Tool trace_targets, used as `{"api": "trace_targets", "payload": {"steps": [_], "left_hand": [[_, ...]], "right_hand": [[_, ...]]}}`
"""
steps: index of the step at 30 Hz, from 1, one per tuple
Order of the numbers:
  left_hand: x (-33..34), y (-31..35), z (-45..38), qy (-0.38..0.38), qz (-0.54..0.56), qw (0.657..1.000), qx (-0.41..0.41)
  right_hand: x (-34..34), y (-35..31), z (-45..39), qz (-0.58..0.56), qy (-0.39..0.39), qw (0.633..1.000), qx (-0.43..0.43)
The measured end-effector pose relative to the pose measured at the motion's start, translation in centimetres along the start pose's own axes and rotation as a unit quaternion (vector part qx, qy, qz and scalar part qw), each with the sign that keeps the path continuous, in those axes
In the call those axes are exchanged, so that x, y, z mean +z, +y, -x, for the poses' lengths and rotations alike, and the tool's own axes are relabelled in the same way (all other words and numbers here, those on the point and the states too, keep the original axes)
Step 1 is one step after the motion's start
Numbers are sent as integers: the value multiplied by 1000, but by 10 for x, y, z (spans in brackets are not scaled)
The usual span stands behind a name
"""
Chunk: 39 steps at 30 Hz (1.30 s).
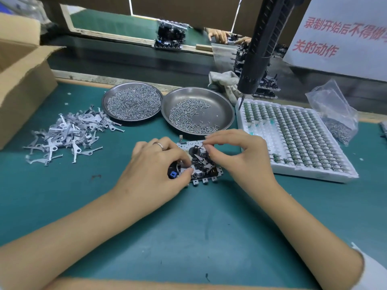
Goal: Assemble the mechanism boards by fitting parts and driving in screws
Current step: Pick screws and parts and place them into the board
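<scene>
A metal mechanism board (199,162) with black parts and a blue piece lies on the green mat in the middle. My left hand (155,166) grips its left end, fingers curled over the edge near the blue piece. My right hand (236,155) hovers over the board's upper right, thumb and forefinger pinched together on something tiny I cannot make out. A black electric screwdriver (261,49) hangs above the back right, its bit pointing down at the white tray's corner.
Two steel dishes of screws (132,103) (196,111) stand behind the board. A heap of grey metal levers (71,132) lies left, by a cardboard box (21,84). A white tray of small parts (293,137) and a plastic bag (335,114) sit right. Another person's hands (219,35) work across the conveyor.
</scene>
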<state>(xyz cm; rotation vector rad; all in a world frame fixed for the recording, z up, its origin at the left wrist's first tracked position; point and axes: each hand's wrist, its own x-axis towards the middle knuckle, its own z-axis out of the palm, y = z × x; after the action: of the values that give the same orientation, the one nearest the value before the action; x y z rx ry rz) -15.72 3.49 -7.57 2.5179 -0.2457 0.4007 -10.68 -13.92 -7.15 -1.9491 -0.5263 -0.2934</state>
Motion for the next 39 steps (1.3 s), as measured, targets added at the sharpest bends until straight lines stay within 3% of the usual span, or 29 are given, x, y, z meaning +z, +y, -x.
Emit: {"api": "trace_targets", "payload": {"steps": [15, 24, 36, 39], "left_hand": [[1, 9, -10, -64, -116, 990, -47], [5, 14, -6, -54, -188, 980, -18], [1, 18, -2, -30, -143, 988, 52], [-1, 15, -6, 16, 29, 999, 37]], "right_hand": [[-6, -8, -1, -14, 29, 999, -3], [-6, -7, -1, -22, 35, 999, -5], [-2, -6, 0, -37, 34, 999, -6], [-4, -8, 0, -90, 24, 996, 5]]}}
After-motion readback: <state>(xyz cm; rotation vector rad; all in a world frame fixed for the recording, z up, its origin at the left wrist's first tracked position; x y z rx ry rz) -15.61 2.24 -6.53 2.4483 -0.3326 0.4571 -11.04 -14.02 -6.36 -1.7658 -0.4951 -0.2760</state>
